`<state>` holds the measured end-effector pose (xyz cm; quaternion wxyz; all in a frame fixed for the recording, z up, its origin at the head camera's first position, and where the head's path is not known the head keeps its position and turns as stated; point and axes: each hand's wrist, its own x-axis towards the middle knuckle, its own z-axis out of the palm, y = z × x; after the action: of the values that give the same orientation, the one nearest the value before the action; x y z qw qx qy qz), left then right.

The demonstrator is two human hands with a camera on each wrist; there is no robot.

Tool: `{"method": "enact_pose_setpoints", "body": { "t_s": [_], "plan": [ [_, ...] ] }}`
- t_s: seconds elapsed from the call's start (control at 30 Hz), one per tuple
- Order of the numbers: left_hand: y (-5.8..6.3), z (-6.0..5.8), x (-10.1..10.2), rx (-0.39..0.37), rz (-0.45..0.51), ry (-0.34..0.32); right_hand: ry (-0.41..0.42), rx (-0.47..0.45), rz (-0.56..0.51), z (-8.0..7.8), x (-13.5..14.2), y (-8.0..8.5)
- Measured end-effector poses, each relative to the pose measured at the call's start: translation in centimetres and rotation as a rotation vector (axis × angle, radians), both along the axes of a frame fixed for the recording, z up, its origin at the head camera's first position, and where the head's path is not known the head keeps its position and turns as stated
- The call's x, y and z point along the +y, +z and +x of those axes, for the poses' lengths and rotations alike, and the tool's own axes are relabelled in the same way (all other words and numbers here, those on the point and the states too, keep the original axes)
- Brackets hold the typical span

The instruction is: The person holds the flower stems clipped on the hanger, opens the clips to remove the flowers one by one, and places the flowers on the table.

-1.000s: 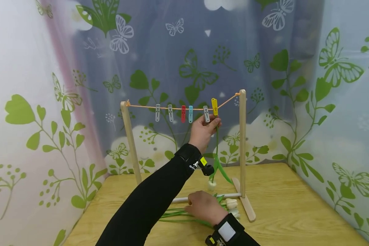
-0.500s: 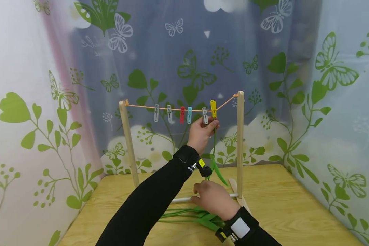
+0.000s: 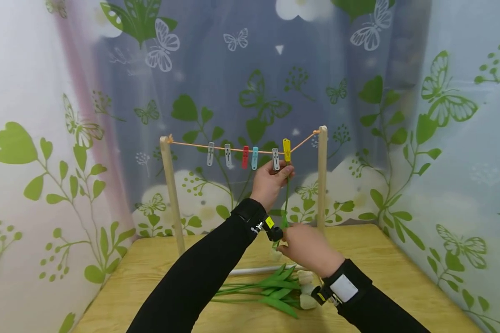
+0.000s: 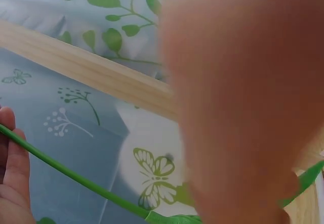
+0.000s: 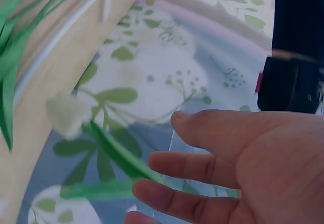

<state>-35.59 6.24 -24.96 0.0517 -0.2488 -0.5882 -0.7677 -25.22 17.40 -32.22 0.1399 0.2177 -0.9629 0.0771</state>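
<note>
An upside-down white tulip point(image 5: 68, 114) hangs by its stem from the yellow clothespin point(image 3: 287, 150) on the orange string. My left hand point(image 3: 268, 182) pinches the stem point(image 4: 76, 178) just below that clothespin, beside a grey clothespin point(image 3: 276, 159). Lower down, my right hand point(image 3: 310, 247) is at the tulip's leaves point(image 5: 119, 150), its fingers loosely extended with nothing gripped. In the left wrist view, my blurred right hand covers much of the right side. Several more white tulips point(image 3: 279, 289) lie on the table.
Two wooden posts point(image 3: 322, 180) hold the string, with a white rod point(image 3: 258, 269) low between them. Red point(image 3: 245, 157), light blue point(image 3: 255, 158) and grey clothespins hang farther left. A patterned curtain point(image 3: 216, 60) surrounds the wooden table point(image 3: 146, 277).
My right hand has risen from the lying tulips to the hanging tulip's leaves, uncovering the bunch on the table. My left hand keeps its pinch below the yellow clothespin.
</note>
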Motion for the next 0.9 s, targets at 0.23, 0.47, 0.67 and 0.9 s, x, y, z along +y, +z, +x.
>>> {"method": "enact_pose_setpoints", "body": {
  "t_s": [0.23, 0.47, 0.67, 0.9],
  "plan": [
    [-0.7, -1.2, 0.0, -0.022, 0.003, 0.003, -0.035, 0.032, 0.102, -0.5, 1.8, 2.8],
    [-1.0, -1.5, 0.2, -0.020, 0.037, -0.025, -0.059, 0.046, 0.150, -0.9, 3.4, 6.4],
    [-1.1, -1.4, 0.3, -0.030, 0.031, -0.023, -0.085, 0.091, 0.160, -1.1, 4.2, 9.9],
    [-0.4, -0.3, 0.0, -0.034, 0.028, -0.040, -0.091, 0.141, 0.172, -1.5, 4.4, 13.0]
  ]
}}
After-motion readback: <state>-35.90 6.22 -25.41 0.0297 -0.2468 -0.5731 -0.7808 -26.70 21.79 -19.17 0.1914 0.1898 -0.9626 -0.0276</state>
